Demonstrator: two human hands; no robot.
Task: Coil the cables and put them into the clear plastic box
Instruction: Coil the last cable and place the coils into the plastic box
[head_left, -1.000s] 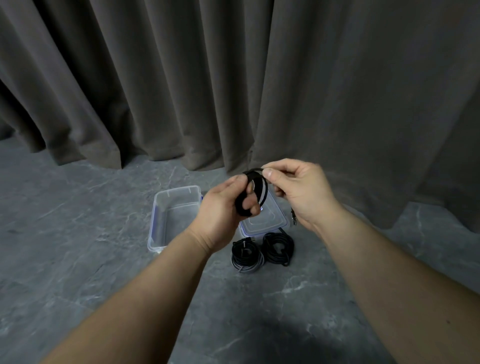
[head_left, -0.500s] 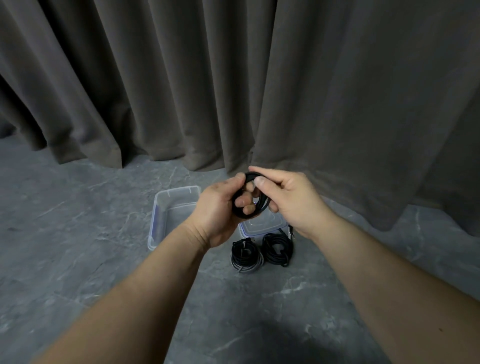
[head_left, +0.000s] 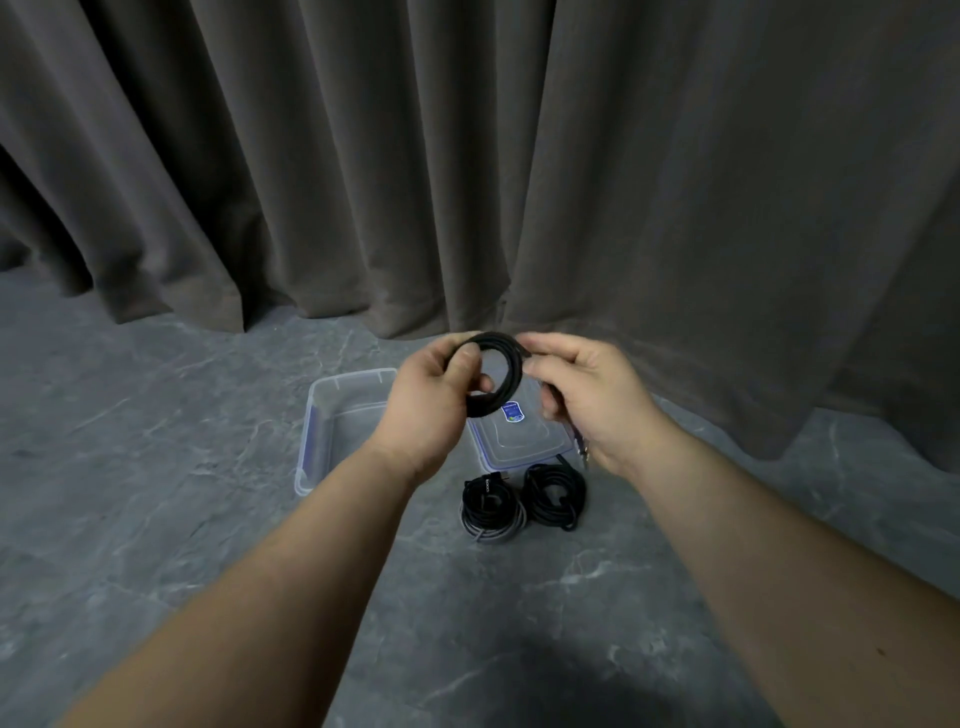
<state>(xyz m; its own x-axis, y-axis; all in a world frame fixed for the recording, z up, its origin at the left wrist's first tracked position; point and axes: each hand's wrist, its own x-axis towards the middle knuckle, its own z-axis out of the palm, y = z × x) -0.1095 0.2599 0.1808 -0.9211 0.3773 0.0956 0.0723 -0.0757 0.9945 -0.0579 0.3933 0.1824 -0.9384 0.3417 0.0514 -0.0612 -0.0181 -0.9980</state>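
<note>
A black cable coil (head_left: 506, 371) is held up in front of me, above the floor. My left hand (head_left: 434, 402) grips its left side with the thumb through the loop. My right hand (head_left: 592, 397) pinches the coil's right side, and the cable's loose end with its plug (head_left: 582, 444) hangs below that hand. The clear plastic box (head_left: 324, 415) stands open on the floor behind my left hand, partly hidden. Two more coiled cables lie on the floor: a black and grey one (head_left: 491, 506) and a black one (head_left: 553, 493).
The box's clear lid (head_left: 514, 436) with a blue sticker lies flat on the floor beside the box, just behind the two coils. A dark grey curtain (head_left: 467, 156) hangs across the back. The floor (head_left: 156, 493) is grey marble-patterned stone.
The coil has turned from edge-on to facing me and opened into a wider ring. My right hand has shifted to its right side, and the plug end now hangs below that hand.
</note>
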